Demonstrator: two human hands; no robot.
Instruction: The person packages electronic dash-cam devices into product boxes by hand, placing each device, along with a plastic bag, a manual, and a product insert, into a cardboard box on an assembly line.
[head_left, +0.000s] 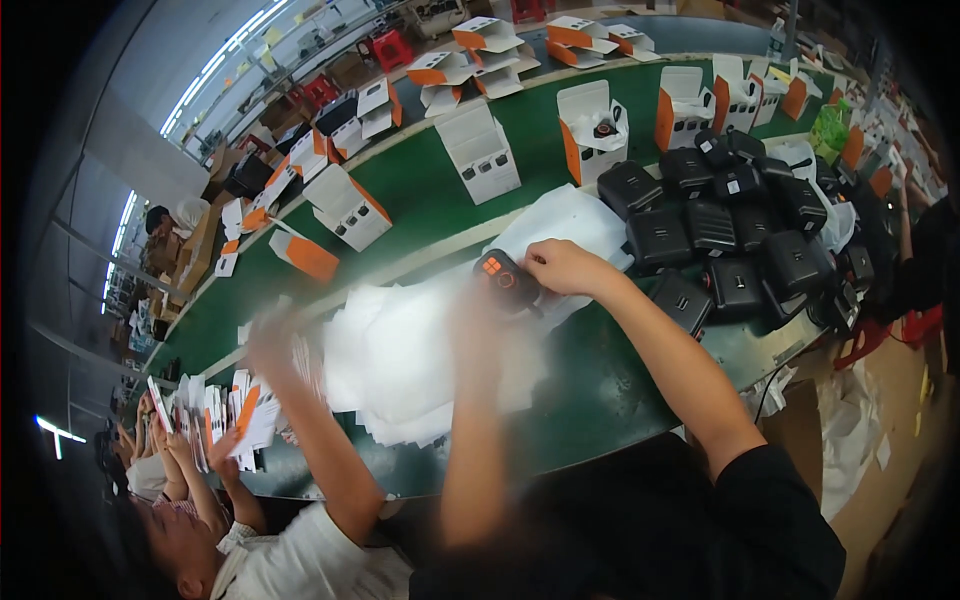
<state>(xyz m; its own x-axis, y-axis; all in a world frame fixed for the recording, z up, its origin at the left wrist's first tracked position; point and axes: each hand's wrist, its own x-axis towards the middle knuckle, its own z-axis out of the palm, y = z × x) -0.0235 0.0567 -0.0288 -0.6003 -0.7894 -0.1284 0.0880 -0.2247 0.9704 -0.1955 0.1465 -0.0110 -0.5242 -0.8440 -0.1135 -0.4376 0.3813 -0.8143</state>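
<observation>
A black handheld device (508,284) with orange button markings is tilted up over a translucent white bag (570,228). My left hand (480,318) overlaps its lower left side, but blur smears the fingers. At its upper right edge, my right hand (562,266) has its fingers curled together in a pinch; what lies between them is hidden. Underneath and to the left spreads a stack of thin white sheets or bags (400,350) on the green table (600,400).
Black cases (712,228) are piled at the right. Open white and orange boxes (478,155) line the green belt beyond. A co-worker's blurred arm (320,440) reaches in at the left, near upright folded cartons and papers (240,410). Red stools (392,48) stand far back.
</observation>
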